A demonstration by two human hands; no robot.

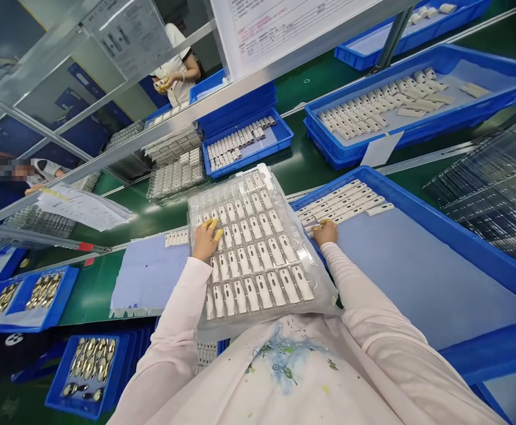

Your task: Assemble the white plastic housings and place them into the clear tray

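A clear blister tray [313, 268] lies tilted in front of my body, filled with rows of white plastic casings [253, 294], each with a small dark oval hole. Over its left side is my left hand [205, 239], with yellow finger cots and bent fingers. Whatever lies between those fingertips is hidden. My right hand [326, 232] reaches past the tray's right edge into a large blue bin [453, 230]. Its fingers are closed on a white casing [311, 226] at the near end of the rows lying there.
Further blue bins [417, 124] of white casings stand behind, next to a stack of filled blister trays [176, 177]. Empty-looking clear trays [497, 189] are piled at right. At lower left, blue trays [87, 378] hold shiny spoon-shaped parts. Another person [176, 74] works across the bench.
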